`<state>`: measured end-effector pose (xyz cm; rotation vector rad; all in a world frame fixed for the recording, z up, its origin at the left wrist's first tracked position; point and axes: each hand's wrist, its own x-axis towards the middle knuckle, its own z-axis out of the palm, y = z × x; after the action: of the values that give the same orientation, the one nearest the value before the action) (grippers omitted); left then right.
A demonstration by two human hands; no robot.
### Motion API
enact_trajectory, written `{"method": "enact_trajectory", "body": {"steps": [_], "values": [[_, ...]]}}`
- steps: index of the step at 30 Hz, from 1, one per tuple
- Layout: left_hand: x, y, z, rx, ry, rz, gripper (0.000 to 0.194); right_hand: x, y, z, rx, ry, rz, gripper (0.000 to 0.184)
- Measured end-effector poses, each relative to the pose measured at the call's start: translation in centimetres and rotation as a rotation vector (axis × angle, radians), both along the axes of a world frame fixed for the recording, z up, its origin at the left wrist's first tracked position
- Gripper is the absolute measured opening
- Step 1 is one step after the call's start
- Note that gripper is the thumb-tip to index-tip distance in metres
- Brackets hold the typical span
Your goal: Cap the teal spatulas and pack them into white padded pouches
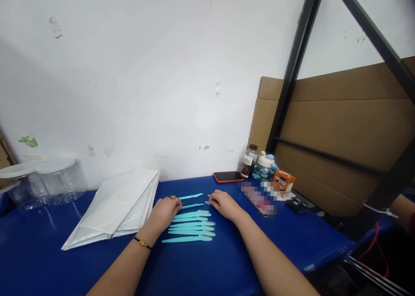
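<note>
Several slim turquoise plastic tools [191, 226] with clear tips lie in a row on the blue table [48, 253], between my hands. My left hand [165, 211], with rings and a thin bracelet, is curled at the handle end of one turquoise tool [192, 205] and seems to pinch it. My right hand [223, 203] is closed at the clear tip end of the same tool. One more turquoise tool [191, 196] lies just beyond them.
A stack of white plastic bags [119, 205] lies left of my hands. Two clear lidded jars [42, 183] stand at far left. A phone [228, 176], bottles [259, 164], an orange box [284, 183] and cardboard [350, 127] sit at right, behind a black metal frame [292, 71].
</note>
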<state>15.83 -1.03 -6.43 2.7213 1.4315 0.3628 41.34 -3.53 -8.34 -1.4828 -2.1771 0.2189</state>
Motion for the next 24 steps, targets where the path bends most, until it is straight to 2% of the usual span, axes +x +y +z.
{"method": "enact_trajectory", "body": {"steps": [8, 17, 24], "values": [[0.3, -0.3, 0.4, -0.017, 0.005, 0.013, 0.027, -1.0, 0.0, -0.2, 0.003, 0.009, 0.056, 0.016], [0.1, -0.4, 0.7, -0.019, 0.024, 0.037, 0.028, -0.5, 0.1, -0.2, 0.015, 0.057, 0.056, 0.014], [0.7, -0.7, 0.5, -0.05, -0.014, -0.057, 0.026, -1.9, -0.3, -0.3, 0.006, 0.11, 0.179, 0.017]]}}
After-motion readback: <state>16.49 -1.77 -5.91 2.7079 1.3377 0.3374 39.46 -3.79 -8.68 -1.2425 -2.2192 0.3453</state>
